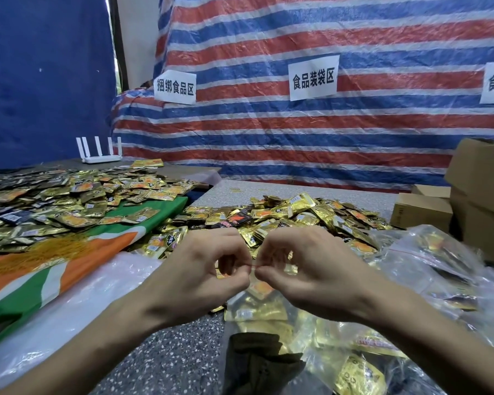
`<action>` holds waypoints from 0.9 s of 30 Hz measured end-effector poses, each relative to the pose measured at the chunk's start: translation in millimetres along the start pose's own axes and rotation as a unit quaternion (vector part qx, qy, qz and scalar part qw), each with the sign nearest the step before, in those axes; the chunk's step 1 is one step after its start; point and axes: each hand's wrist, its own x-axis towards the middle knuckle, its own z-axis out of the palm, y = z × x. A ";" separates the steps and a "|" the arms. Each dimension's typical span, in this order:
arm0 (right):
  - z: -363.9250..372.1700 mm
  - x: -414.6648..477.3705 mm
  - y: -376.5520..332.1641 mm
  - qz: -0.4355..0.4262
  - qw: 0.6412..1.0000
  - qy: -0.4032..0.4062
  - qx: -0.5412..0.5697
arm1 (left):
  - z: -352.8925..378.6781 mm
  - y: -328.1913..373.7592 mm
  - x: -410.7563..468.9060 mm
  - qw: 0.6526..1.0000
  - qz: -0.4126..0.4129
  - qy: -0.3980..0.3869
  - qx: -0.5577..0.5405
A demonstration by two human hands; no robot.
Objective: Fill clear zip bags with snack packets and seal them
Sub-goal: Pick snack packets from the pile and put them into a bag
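Pinching the top of a clear bag [257,306], the person's left hand [197,272] and right hand [308,269] sit very close together, almost touching. Each hand has its thumb and first fingers squeezed on the thin red zip line [253,266] at the bag's mouth. The bag hangs down under the hands, in front of the person and above the desk [297,186]. Gold snack packets show through it. It looks full, so the step now seems to be closing it.

To do this well, the two sides of the zip should line up first. Both hands are in the middle of the line, so a good way would be to press hard there. Then each hand could slide out to its own end, squeezing all the way. No packet corner should poke into the zip, or it may pop open. A little air may need to be pushed out too. How much of the zip is shut now is too small to tell.

A big heap of loose packets [297,218] lies on the desk just behind the hands. More clear bags with packets [428,258] lie on the right, near some brown boxes [485,178]. Another pile of packets [54,201] lies on the left, partly on a green and orange cloth [69,266].
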 end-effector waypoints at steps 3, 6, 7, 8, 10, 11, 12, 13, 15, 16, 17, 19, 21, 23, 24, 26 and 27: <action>-3.4 -3.4 2.5 0.006 1.000 -0.004 -0.002 | 2.0 -2.4 -0.7 0.999 -0.018 0.036 -0.019; -3.3 -6.8 5.7 0.015 1.000 -0.006 -0.024 | 3.1 -5.1 -1.4 0.998 -0.026 0.027 -0.044; -2.8 -7.5 6.1 0.013 0.999 0.000 -0.033 | 3.5 -4.4 -1.3 0.999 -0.022 0.012 -0.041; -2.2 -7.8 6.3 0.009 0.999 0.007 -0.037 | 4.2 -3.4 -1.1 0.999 -0.015 -0.004 -0.035; -2.5 -8.3 5.7 0.002 0.999 0.021 -0.029 | 5.1 -1.4 0.9 0.999 0.004 -0.022 -0.028; -3.4 -8.4 5.3 0.002 1.000 0.024 -0.018 | 5.3 -0.6 1.4 0.999 0.009 -0.021 -0.027; -4.7 -8.9 5.6 0.003 1.000 0.025 -0.007 | 5.3 -0.5 1.7 0.999 0.006 -0.016 -0.028; -6.3 -9.9 5.9 0.007 1.000 0.023 0.001 | 5.1 -0.6 1.7 1.000 -0.003 -0.007 -0.030; -9.6 -12.2 7.6 0.015 1.000 0.016 -0.002 | 5.6 -1.4 0.6 0.999 -0.026 0.015 -0.033; -11.1 -13.2 8.5 0.018 1.000 0.013 -0.006 | 5.7 -2.0 -0.1 0.998 -0.038 0.022 -0.039; -12.3 -14.0 9.2 0.021 1.000 0.012 -0.010 | 5.4 -2.0 -0.2 0.997 -0.049 0.022 -0.050; -12.3 -14.7 9.8 0.023 0.999 0.011 -0.029 | 4.3 -0.8 0.5 0.997 -0.053 0.007 -0.056; -10.6 -14.4 9.0 0.015 0.999 0.014 -0.048 | 3.4 3.0 2.6 0.999 -0.033 -0.011 -0.027; -9.0 -13.4 8.1 0.009 0.999 0.016 -0.049 | 3.3 7.5 5.7 0.999 -0.014 -0.029 -0.006; -8.7 -13.0 7.8 0.008 0.999 0.017 -0.048 | 4.0 8.2 7.2 0.999 -0.009 -0.038 -0.004; -10.0 -13.3 8.0 0.013 0.999 0.021 -0.042 | 5.0 8.8 9.5 0.999 -0.014 -0.039 -0.005; -11.4 -14.4 8.6 0.017 0.999 0.024 -0.035 | 4.9 8.1 9.8 0.999 -0.024 -0.031 -0.010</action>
